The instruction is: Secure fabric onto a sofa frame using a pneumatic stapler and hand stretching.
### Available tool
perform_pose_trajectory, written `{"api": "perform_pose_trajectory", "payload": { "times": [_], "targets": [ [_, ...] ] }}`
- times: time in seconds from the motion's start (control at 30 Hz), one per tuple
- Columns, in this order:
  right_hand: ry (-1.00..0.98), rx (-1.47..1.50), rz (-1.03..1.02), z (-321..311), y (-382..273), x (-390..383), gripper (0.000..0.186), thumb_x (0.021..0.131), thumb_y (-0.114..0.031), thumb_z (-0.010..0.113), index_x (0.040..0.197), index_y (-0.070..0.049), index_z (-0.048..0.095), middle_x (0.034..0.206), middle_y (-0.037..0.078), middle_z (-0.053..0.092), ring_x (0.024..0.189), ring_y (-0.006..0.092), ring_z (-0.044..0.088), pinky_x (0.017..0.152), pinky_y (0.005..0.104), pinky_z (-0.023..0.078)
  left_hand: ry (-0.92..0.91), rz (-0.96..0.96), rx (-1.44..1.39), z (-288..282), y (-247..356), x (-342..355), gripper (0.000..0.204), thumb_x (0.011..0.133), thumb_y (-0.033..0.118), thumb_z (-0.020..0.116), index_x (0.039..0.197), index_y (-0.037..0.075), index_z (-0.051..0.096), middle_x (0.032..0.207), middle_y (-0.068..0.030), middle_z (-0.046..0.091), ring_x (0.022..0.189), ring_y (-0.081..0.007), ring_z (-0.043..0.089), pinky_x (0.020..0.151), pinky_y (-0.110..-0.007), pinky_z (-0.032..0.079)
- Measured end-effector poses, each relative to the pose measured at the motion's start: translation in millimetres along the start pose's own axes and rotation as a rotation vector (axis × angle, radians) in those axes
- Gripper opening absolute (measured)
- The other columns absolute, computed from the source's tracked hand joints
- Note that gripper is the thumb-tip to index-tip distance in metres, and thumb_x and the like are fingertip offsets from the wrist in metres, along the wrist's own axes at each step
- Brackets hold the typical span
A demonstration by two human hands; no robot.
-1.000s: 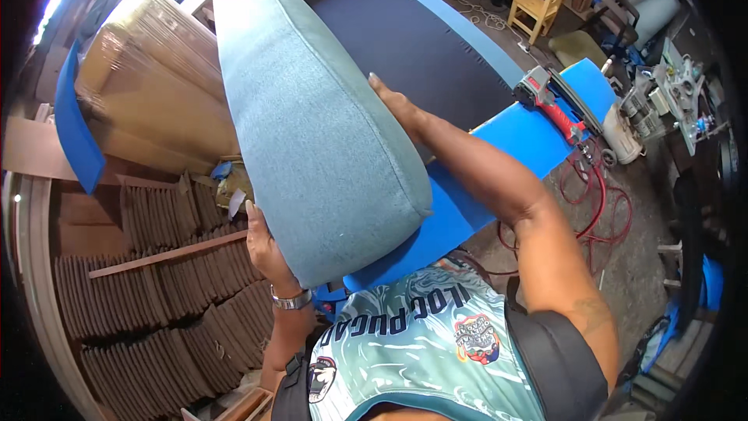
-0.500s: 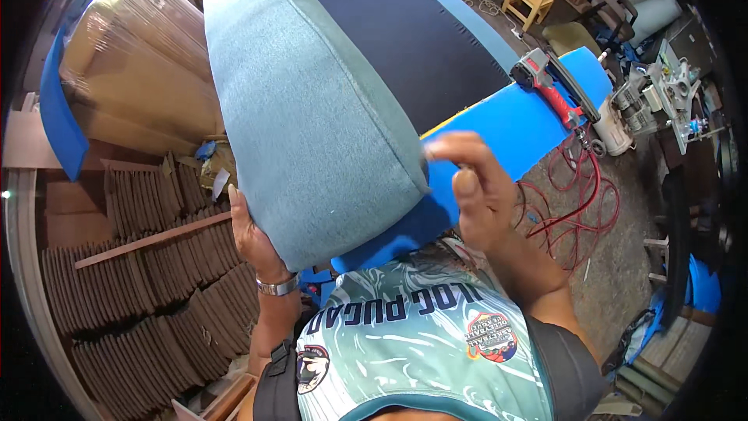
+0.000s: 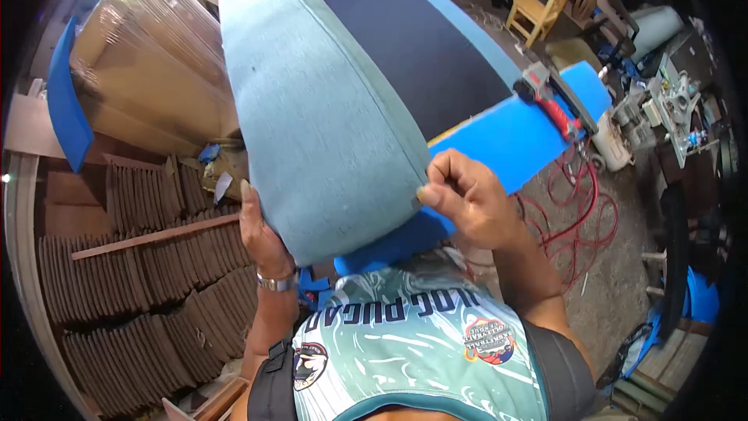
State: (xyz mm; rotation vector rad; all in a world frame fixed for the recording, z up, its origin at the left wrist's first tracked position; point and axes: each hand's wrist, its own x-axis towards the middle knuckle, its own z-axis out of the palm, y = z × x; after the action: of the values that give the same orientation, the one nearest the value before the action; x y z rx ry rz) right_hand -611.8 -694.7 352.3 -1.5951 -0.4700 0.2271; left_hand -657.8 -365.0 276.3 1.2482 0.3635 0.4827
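Cluttered workshop all around, with a bare concrete floor (image 3: 592, 265) on the right and stacked timber on the left. Biggest thing in play is the long upholstered cushion (image 3: 319, 109), covered in a pale blue-grey woven fabric, plump and rounded at its near end, standing on edge and leaning up and away from the person. Its other face shows a flat dark cloth panel (image 3: 421, 47). Beneath it lies a bright blue worktable (image 3: 514, 140), smooth and hard-edged, running off to the right.

Left of the cushion sits a big bundle of brown board wrapped in shiny clear film (image 3: 148, 70), and below that, rows of ridged brown slats (image 3: 132, 265) with a wooden batten (image 3: 148, 238) laid across them.

On the far end of the table rests a red and grey power tool (image 3: 545, 93), and red hose (image 3: 580, 210) coils loosely on the floor beneath. A yellow wooden chair (image 3: 538, 15) stands farther back.

Now the hands: the left hand (image 3: 261, 230) presses flat against the cushion's left side, fingers spread upward, propping it. The right hand (image 3: 467, 199) is clenched at the cushion's lower right edge, fingertips pinching the fabric seam right there.
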Motion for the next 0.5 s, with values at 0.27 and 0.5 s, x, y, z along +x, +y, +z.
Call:
{"api": "perform_pose_trajectory", "payload": {
  "times": [0.27, 0.5],
  "targets": [
    [-0.052, 0.091, -0.083, -34.6, 48.7, 133.5, 0.062, 0.109, -0.058, 0.041, 0.131, -0.005, 0.064, 0.128, 0.011, 0.065, 0.117, 0.0192, 0.058, 0.099, 0.0356, 0.047, -0.31, -0.138, -0.302, 22.3, 40.4, 31.5, 0.054, 0.111, 0.044, 0.045, 0.117, -0.006, 0.067, 0.106, -0.0132, 0.075, 0.096, -0.0188, 0.072, 0.083, -0.033, 0.059],
    [-0.221, -0.269, -0.101, -9.4, 70.7, 309.7, 0.081, 0.108, -0.066, 0.023, 0.159, -0.005, 0.038, 0.162, 0.02, 0.038, 0.154, 0.0309, 0.031, 0.124, 0.0464, 0.028, -0.076, -0.224, -0.06, 31.5, 37.1, 55.8, 0.047, 0.111, 0.036, 0.049, 0.12, -0.006, 0.069, 0.106, -0.0096, 0.074, 0.094, -0.0138, 0.07, 0.082, -0.027, 0.057]
  ]
}}
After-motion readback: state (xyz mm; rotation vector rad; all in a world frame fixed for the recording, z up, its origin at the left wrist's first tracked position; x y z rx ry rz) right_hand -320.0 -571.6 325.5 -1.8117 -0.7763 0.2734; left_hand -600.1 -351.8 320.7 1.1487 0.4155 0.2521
